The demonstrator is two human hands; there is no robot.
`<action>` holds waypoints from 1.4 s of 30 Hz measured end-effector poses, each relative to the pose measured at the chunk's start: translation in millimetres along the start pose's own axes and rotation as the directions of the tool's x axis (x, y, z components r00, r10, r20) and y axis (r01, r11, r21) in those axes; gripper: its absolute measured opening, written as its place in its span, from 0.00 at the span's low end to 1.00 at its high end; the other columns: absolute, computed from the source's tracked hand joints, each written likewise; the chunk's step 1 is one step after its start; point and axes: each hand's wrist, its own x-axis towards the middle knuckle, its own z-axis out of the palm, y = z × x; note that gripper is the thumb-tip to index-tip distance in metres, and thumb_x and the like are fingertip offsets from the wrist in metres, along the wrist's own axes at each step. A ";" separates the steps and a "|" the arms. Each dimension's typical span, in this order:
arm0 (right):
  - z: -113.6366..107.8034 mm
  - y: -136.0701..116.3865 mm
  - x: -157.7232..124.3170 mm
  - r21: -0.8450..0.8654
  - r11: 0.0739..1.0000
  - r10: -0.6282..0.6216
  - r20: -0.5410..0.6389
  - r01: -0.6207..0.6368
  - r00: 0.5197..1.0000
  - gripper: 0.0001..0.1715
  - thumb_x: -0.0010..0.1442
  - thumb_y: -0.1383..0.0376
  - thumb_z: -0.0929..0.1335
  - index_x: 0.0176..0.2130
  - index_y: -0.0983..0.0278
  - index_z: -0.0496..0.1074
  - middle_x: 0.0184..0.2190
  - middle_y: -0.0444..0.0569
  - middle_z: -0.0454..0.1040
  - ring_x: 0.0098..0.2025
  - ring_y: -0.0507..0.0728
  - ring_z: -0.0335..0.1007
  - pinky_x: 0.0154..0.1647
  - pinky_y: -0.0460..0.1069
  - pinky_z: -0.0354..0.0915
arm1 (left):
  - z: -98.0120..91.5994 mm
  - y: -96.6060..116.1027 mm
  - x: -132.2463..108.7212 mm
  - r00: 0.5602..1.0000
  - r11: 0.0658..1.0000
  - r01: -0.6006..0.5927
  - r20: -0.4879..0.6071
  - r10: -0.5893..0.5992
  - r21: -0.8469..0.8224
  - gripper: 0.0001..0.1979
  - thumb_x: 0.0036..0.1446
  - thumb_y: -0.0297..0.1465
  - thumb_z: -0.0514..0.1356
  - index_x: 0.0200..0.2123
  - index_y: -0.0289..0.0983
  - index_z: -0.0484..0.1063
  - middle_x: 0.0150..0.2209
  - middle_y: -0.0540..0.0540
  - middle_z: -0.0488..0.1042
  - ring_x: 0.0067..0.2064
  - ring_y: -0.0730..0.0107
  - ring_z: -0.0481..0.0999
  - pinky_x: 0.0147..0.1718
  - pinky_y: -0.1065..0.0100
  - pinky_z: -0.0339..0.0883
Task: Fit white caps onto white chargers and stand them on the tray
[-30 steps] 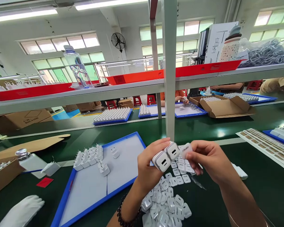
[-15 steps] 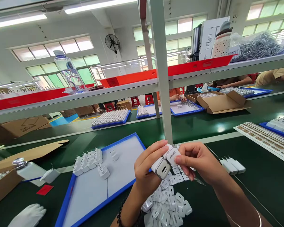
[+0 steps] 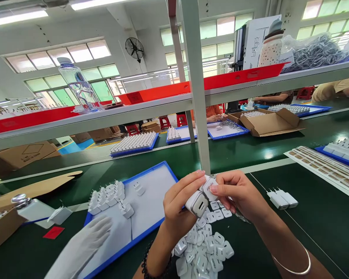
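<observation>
1. Dark green matte work table (image 3: 308, 224): bears every item below.
2. Blue-rimmed flat white tray (image 3: 154, 182): lies left of the bare hands, with a cluster of small white pronged plugs (image 3: 107, 195) standing at its far-left part.
3. White-gloved hand of a co-worker (image 3: 84, 248): spread over the tray's near-left corner, well apart from the bare hands.
4. Heap of loose white rounded-square charger pieces (image 3: 205, 255): on the table directly beneath the bare hands.
5. Left hand (image 3: 177, 211): closed around the pair of white plastic charger blocks (image 3: 200, 197), held above the table just right of the tray.
6. Right hand (image 3: 240, 193): meets the pair from the right, thumb and fingertips pinched on the farther block.
7. The pair: blocks side by side, the row running near-left to far-right, the near block's port face towards the camera. The left hand is nearer.
</observation>
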 end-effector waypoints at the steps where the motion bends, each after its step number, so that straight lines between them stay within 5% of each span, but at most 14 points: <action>1: 0.5 0.3 0.3 -0.007 1.000 -0.003 -0.015 0.002 1.000 0.20 0.49 0.62 0.75 0.16 0.65 0.67 0.09 0.39 0.65 0.10 0.44 0.51 0.10 0.41 0.45 | -0.1 -0.1 0.1 1.000 1.000 0.003 0.004 -0.003 0.009 0.22 0.53 0.19 0.66 0.52 0.36 0.74 0.51 0.38 0.78 0.49 0.62 0.80 0.47 0.65 0.77; 12: 2.1 1.6 3.1 -0.151 0.987 -0.057 -0.077 0.045 0.995 0.23 0.50 0.59 0.75 0.16 0.64 0.65 0.09 0.38 0.61 0.11 0.45 0.49 0.13 0.43 0.43 | 0.3 -1.4 0.0 0.999 0.998 0.044 0.029 -0.045 0.036 0.23 0.52 0.18 0.65 0.52 0.37 0.74 0.50 0.40 0.79 0.49 0.64 0.80 0.47 0.67 0.77; 23: 0.4 -1.7 5.0 -0.246 0.963 -0.133 -0.079 0.110 0.988 0.35 0.45 0.56 0.79 0.15 0.62 0.51 0.14 0.35 0.47 0.20 0.46 0.41 0.21 0.47 0.40 | -3.2 4.4 1.0 0.960 0.957 0.272 0.094 -0.263 -0.097 0.23 0.47 0.21 0.70 0.48 0.41 0.77 0.47 0.44 0.81 0.45 0.62 0.82 0.44 0.66 0.77; 30: 10.0 7.7 5.8 -0.163 0.983 -0.099 -0.055 0.089 0.994 0.31 0.58 0.48 0.69 0.17 0.62 0.56 0.17 0.39 0.52 0.21 0.48 0.45 0.21 0.47 0.43 | -4.4 5.1 2.1 0.961 0.948 0.268 0.112 -0.252 -0.170 0.22 0.48 0.22 0.69 0.48 0.42 0.77 0.45 0.44 0.82 0.43 0.63 0.82 0.42 0.66 0.77; 36: 14.0 12.0 6.1 -0.177 0.973 -0.159 -0.044 0.149 0.986 0.32 0.47 0.57 0.78 0.21 0.61 0.53 0.19 0.36 0.52 0.22 0.47 0.46 0.22 0.45 0.47 | -8.1 5.3 7.7 0.907 0.887 0.421 0.086 -0.412 -0.191 0.19 0.45 0.26 0.73 0.43 0.40 0.80 0.42 0.44 0.83 0.40 0.63 0.82 0.40 0.68 0.78; 40: -4.8 28.4 29.9 -0.338 0.940 0.023 0.170 0.036 0.985 0.22 0.53 0.52 0.74 0.29 0.61 0.62 0.25 0.39 0.63 0.24 0.49 0.58 0.25 0.45 0.58 | -15.6 -1.5 10.7 0.850 0.836 0.503 -0.053 -0.525 -0.219 0.20 0.44 0.28 0.74 0.43 0.39 0.80 0.42 0.44 0.83 0.40 0.63 0.82 0.38 0.70 0.78; 42: -17.3 47.9 48.1 -0.584 0.807 0.229 0.177 -0.085 0.957 0.18 0.57 0.52 0.71 0.33 0.62 0.66 0.27 0.41 0.68 0.27 0.50 0.64 0.29 0.46 0.63 | -21.6 -7.1 10.6 0.835 0.843 0.503 -0.145 -0.531 -0.190 0.21 0.43 0.28 0.74 0.44 0.39 0.80 0.43 0.45 0.82 0.41 0.63 0.82 0.39 0.69 0.78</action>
